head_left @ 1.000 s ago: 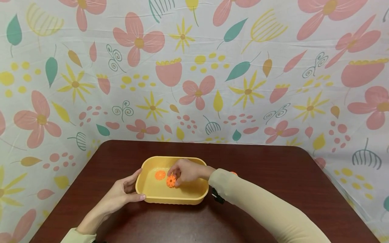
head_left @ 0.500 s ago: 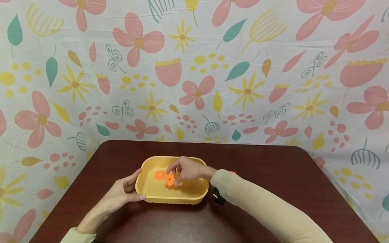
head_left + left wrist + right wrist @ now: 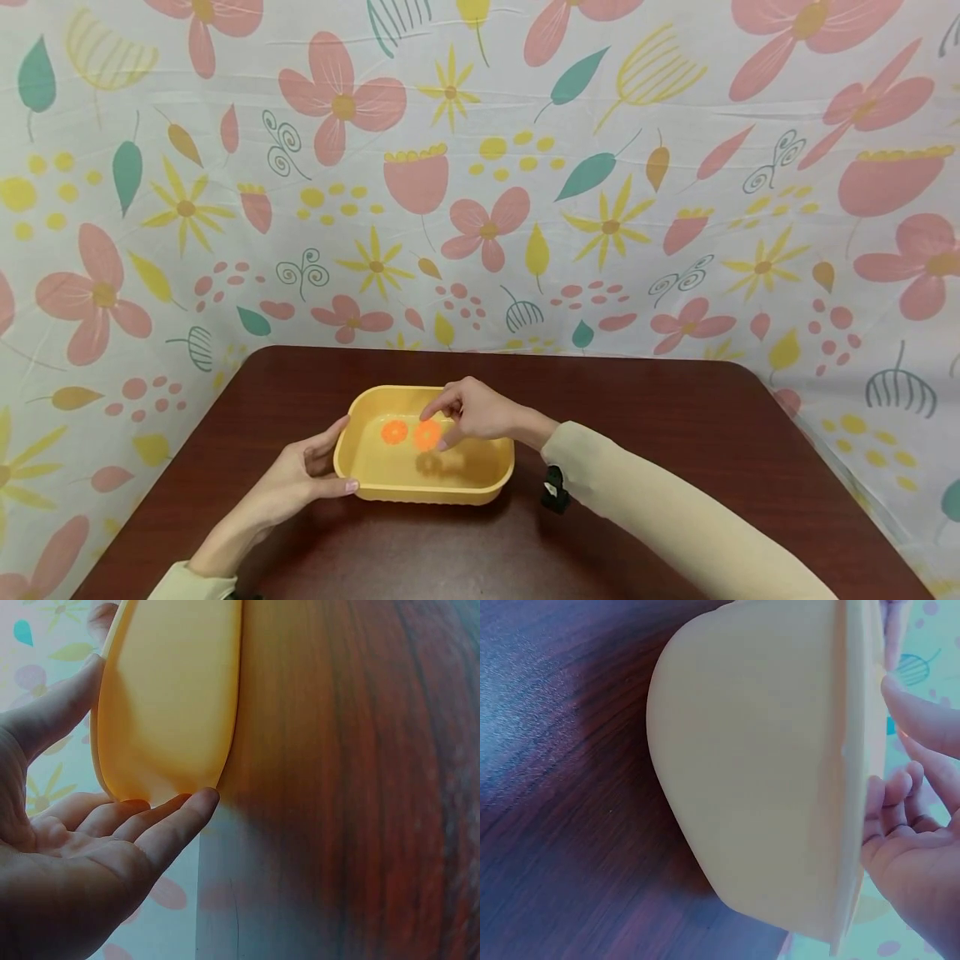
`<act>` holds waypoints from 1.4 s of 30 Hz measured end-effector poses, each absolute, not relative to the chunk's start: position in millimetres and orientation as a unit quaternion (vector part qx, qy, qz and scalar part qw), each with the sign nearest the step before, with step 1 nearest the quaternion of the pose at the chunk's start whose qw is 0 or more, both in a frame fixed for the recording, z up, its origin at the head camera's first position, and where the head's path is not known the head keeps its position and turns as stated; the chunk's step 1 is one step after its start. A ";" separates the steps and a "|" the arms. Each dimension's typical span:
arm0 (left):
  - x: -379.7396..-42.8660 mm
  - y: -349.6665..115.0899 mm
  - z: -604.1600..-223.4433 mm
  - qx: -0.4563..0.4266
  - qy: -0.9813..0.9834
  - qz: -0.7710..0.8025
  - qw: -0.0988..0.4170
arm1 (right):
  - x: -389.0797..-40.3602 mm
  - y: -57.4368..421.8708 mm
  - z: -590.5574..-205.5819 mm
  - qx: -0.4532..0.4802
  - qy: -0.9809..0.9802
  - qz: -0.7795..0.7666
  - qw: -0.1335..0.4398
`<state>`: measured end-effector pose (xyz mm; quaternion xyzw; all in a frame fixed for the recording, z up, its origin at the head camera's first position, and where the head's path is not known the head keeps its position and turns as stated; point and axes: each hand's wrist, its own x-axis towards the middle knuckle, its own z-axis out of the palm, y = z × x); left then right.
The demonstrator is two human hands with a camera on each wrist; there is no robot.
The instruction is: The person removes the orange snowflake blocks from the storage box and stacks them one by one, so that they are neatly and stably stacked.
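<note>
A yellow plastic tub (image 3: pixel 423 492) stands on the table. At its left end, my left hand (image 3: pixel 303 479) holds it, thumb at the near corner and fingers along the far side. The left wrist view shows those fingers against the end of the tub (image 3: pixel 172 697). Over the inside of the tub, my right hand (image 3: pixel 483 410) pinches an orange notched disc (image 3: pixel 427 436) between thumb and index finger. A shadow lies below that disc, apart from it. To its left, another orange disc (image 3: pixel 393 432) lies on the tub's floor. The right wrist view hides both discs behind the tub's wall.
The dark brown wooden table (image 3: pixel 637 400) extends to the right of the tub and in front of it. A floral cloth (image 3: pixel 480 167) hangs behind the table and along both sides. The right sleeve (image 3: pixel 645 492) crosses over the table's right part.
My right hand has risen and shifted slightly right, lifting the pinched disc from near the tub's floor. The left hand and tub have stayed put. An orange piece behind the right sleeve is now hidden.
</note>
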<state>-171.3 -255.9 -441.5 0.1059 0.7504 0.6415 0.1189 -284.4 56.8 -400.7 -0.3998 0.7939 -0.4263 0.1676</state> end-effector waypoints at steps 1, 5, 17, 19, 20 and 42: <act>-171.4 -255.7 -441.4 0.105 0.750 0.642 0.119 | -283.5 58.9 -399.7 -0.401 0.794 -0.426 0.163; -171.1 -255.7 -440.4 0.109 0.753 0.638 0.119 | -279.3 68.2 -395.4 -0.395 0.795 -0.435 0.151; -168.5 -254.2 -437.4 0.106 0.755 0.636 0.120 | -266.6 104.2 -387.7 -0.349 0.800 -0.468 0.139; -168.5 -254.1 -437.7 0.100 0.756 0.635 0.121 | -264.1 110.9 -385.7 -0.341 0.806 -0.465 0.133; -168.4 -254.0 -437.8 0.096 0.758 0.633 0.122 | -263.1 114.3 -384.8 -0.338 0.808 -0.465 0.130; -167.9 -256.5 -438.6 0.104 0.766 0.622 0.121 | -253.6 207.2 -403.8 -0.231 0.846 -0.477 0.060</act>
